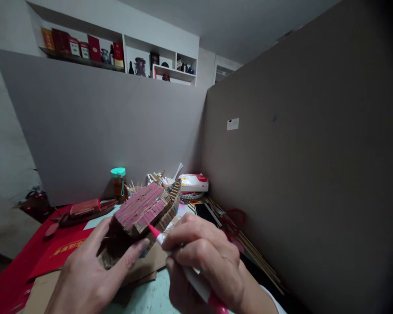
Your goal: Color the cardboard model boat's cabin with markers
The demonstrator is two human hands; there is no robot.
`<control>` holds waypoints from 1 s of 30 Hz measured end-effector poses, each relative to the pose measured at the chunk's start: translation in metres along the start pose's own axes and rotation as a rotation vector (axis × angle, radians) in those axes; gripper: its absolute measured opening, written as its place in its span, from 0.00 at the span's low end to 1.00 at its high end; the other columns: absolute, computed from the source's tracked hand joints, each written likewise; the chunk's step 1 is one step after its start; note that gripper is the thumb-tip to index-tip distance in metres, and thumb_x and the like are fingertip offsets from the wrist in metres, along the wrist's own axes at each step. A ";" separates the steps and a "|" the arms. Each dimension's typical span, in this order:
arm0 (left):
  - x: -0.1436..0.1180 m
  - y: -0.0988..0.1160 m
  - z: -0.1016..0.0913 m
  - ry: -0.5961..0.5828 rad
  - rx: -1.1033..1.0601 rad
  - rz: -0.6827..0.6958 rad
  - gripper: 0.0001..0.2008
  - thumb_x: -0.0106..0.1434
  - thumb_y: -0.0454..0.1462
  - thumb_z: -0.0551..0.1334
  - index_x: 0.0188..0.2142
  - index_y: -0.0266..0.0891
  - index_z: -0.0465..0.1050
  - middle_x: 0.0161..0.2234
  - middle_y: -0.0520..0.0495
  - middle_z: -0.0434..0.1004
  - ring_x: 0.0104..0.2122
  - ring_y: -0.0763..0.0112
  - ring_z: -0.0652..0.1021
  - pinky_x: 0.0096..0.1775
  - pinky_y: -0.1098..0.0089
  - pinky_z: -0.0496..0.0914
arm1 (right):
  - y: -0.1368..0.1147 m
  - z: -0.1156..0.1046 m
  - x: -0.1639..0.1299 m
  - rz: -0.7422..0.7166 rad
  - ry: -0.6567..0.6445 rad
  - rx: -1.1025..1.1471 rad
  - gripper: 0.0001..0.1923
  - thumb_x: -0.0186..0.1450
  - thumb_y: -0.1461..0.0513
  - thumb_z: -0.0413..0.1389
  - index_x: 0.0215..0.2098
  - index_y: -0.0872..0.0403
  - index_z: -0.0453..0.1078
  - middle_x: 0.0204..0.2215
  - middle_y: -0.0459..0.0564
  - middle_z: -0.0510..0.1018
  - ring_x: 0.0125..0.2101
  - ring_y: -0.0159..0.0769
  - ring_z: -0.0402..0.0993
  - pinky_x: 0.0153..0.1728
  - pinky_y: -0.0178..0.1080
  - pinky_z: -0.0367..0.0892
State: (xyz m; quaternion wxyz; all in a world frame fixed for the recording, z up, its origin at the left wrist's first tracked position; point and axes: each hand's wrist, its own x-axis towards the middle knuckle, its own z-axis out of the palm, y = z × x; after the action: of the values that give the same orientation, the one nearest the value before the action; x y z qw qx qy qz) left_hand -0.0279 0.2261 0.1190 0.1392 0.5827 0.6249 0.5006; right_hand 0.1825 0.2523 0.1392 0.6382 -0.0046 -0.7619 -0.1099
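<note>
Two hands busy at the near edge of the table: the left hand (88,270) grips the cardboard boat model (140,216) from below, thumb pressed up against its side, holding it tilted just above the table. Right hand (203,261) is closed round a red marker (183,266), its red tip touching the model's red-streaked roof edge. Left of them, red paper (16,274) and a second dark boat (81,211). Farther back, a green-lidded jar (118,183); to the right, a phone (206,213) and red scissors (234,218) by the cardboard wall (298,152)
</note>
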 end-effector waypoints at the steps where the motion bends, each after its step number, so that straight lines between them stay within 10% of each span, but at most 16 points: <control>1: 0.002 -0.002 -0.001 -0.030 -0.003 0.003 0.36 0.54 0.69 0.65 0.54 0.53 0.78 0.49 0.52 0.91 0.51 0.52 0.88 0.46 0.62 0.84 | 0.000 0.001 -0.002 -0.018 -0.015 0.012 0.13 0.65 0.75 0.53 0.40 0.51 0.66 0.36 0.50 0.83 0.30 0.33 0.78 0.30 0.37 0.77; 5: 0.009 -0.013 -0.006 -0.154 -0.031 0.081 0.34 0.57 0.68 0.66 0.55 0.54 0.81 0.49 0.51 0.91 0.49 0.54 0.89 0.43 0.66 0.85 | -0.007 0.001 -0.003 0.037 -0.064 -0.019 0.13 0.67 0.74 0.55 0.42 0.50 0.65 0.39 0.50 0.84 0.30 0.32 0.78 0.32 0.39 0.79; 14: 0.005 -0.017 -0.006 -0.042 0.083 0.310 0.22 0.67 0.61 0.64 0.53 0.56 0.79 0.44 0.55 0.91 0.41 0.62 0.90 0.35 0.75 0.82 | -0.024 0.007 0.011 0.145 0.115 0.009 0.12 0.67 0.75 0.55 0.39 0.52 0.68 0.31 0.47 0.81 0.26 0.32 0.74 0.27 0.38 0.74; 30: 0.000 -0.020 -0.002 0.024 0.219 0.454 0.16 0.72 0.54 0.62 0.56 0.59 0.73 0.44 0.57 0.90 0.39 0.65 0.90 0.33 0.77 0.80 | -0.007 -0.002 -0.002 0.049 -0.122 -0.012 0.15 0.65 0.74 0.58 0.42 0.51 0.64 0.38 0.51 0.82 0.31 0.35 0.79 0.31 0.40 0.77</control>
State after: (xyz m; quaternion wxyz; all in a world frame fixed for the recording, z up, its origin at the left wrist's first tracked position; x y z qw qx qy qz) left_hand -0.0413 0.2286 0.1044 -0.0481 0.7139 0.5301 0.4550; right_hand 0.1839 0.2449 0.1365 0.5932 -0.0335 -0.7983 -0.0982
